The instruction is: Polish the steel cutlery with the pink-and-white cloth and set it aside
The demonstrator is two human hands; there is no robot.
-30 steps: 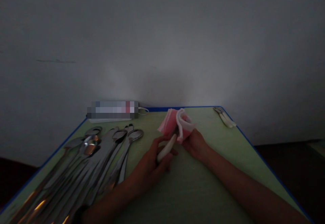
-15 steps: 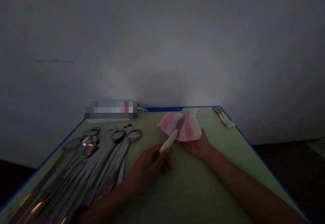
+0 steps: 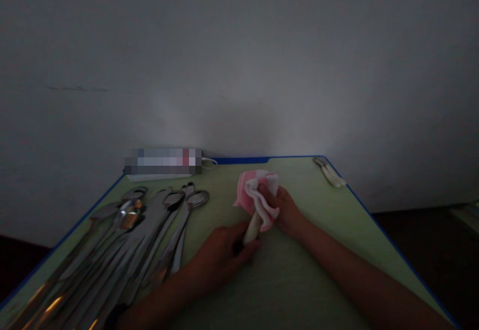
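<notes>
My left hand (image 3: 224, 255) is closed round the white handle of a fork (image 3: 253, 227), low over the green table (image 3: 299, 280). The fork's metal end is hidden inside a pink and white cloth (image 3: 256, 197). My right hand (image 3: 286, 210) is wrapped round that cloth and presses it about the fork's end. Both hands meet near the middle of the table, toward its far side.
Several metal spoons and other cutlery (image 3: 123, 250) lie spread over the left half of the table. Two white-handled utensils (image 3: 330, 172) rest at the far right corner. A long flat box (image 3: 162, 163) lies by the grey wall (image 3: 239, 60). The table has a blue rim.
Half a second ago the fork's tines lay bare on the spread cloth. Now my right hand has closed the cloth round them, and both hands sit slightly nearer me.
</notes>
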